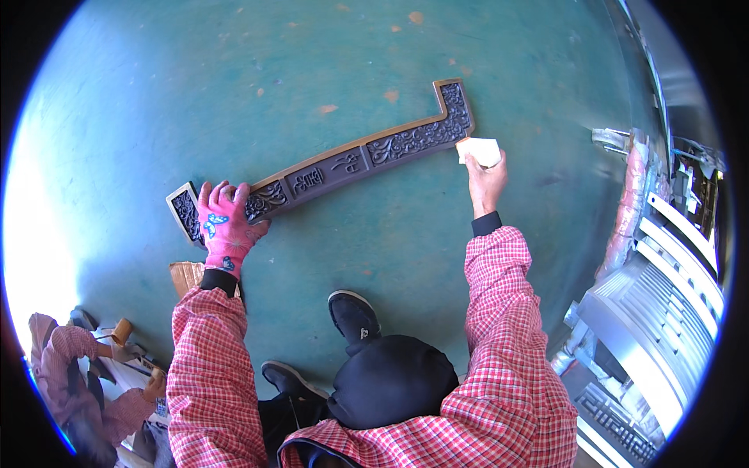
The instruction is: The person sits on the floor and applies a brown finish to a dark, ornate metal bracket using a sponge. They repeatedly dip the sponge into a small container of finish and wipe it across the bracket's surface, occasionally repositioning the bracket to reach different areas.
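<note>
A long dark carved piece (331, 168) with a bronze-coloured edge and upturned ends lies slantwise across the green floor. Scrollwork and raised characters cover its face. My left hand (225, 222), in a pink glove with blue butterflies, is wrapped over the piece close to its left end. At the other end, my bare right hand (488, 186) pinches a folded white pad (482, 150). The pad touches the piece's lower edge just below the right-hand corner. What the pad is made of cannot be made out.
A brown board-like scrap (186, 276) lies beside my left wrist. At the lower left, another person (74, 382) works close by. Pale ribbed metal panels (651, 300) and a plastic-wrapped bundle (628, 207) are stacked along the right. My black shoes (355, 316) stand below the piece.
</note>
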A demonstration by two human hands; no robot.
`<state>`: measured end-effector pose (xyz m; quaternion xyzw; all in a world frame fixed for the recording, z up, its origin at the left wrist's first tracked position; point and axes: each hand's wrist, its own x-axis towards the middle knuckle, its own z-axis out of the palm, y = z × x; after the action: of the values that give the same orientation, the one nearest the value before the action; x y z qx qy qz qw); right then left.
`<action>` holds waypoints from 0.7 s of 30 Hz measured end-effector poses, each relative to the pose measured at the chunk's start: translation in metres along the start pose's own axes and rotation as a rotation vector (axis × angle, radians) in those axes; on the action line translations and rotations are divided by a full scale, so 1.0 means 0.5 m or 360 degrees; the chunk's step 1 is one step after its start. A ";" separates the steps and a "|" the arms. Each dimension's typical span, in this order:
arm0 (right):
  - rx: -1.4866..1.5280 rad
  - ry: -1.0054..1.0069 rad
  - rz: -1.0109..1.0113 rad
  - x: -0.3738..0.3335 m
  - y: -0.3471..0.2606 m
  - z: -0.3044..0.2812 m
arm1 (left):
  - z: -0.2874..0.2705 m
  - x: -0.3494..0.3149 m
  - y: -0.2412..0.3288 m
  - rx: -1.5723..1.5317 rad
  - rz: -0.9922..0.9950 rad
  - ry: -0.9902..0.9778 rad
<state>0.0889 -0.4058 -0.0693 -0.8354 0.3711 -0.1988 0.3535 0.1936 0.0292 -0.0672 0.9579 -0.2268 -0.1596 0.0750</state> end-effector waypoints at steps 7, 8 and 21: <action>0.0037 -0.0071 -0.0006 -0.014 -0.007 0.030 | 0.006 -0.003 0.002 -0.0016 -0.0024 0.0033; 0.0052 -0.0074 -0.0020 -0.018 -0.007 0.033 | 0.009 -0.004 0.000 -0.0015 -0.0019 0.0046; 0.0115 -0.0155 0.0001 -0.115 -0.061 0.086 | -0.008 -0.029 0.000 -0.0069 -0.0036 0.0092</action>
<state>0.0922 -0.3285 -0.0797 -0.8306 0.3462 -0.1711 0.4012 0.1824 0.0362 -0.0594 0.9627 -0.2102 -0.1374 0.1004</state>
